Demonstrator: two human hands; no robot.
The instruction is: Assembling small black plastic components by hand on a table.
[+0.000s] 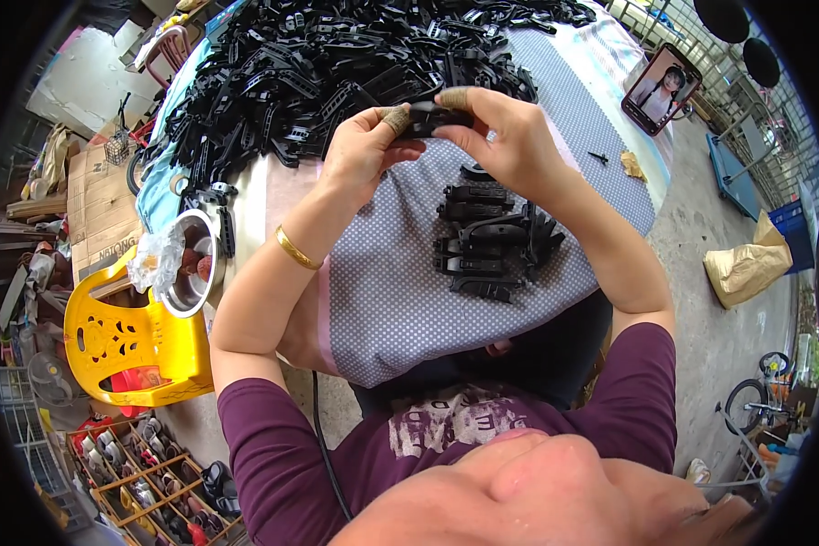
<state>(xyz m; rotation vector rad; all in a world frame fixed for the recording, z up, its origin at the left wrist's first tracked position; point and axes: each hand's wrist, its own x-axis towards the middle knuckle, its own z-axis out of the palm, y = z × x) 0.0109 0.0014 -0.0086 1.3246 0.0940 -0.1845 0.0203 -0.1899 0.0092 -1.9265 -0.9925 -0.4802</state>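
Both hands are raised over the table, pinching one black plastic part point(439, 120) between them. My left hand point(359, 153) grips its left end; my right hand point(514, 141) has its right end between thumb and index finger. Brownish tape wraps a finger on each hand. The part's exact kind is partly hidden by my fingers. Just below my hands, several similar black plastic parts point(478, 244) lie in a small stack on the dotted grey-blue cloth point(382, 314). Beyond them spreads a large heap of long, slotted black plastic parts point(309, 68).
A phone point(662, 89) stands at the table's right edge, near a small black piece point(598, 157). On the left are a metal bowl point(191, 296) with reddish round things, and a yellow plastic chair point(91, 337). A paper sack point(746, 264) sits on the floor at right.
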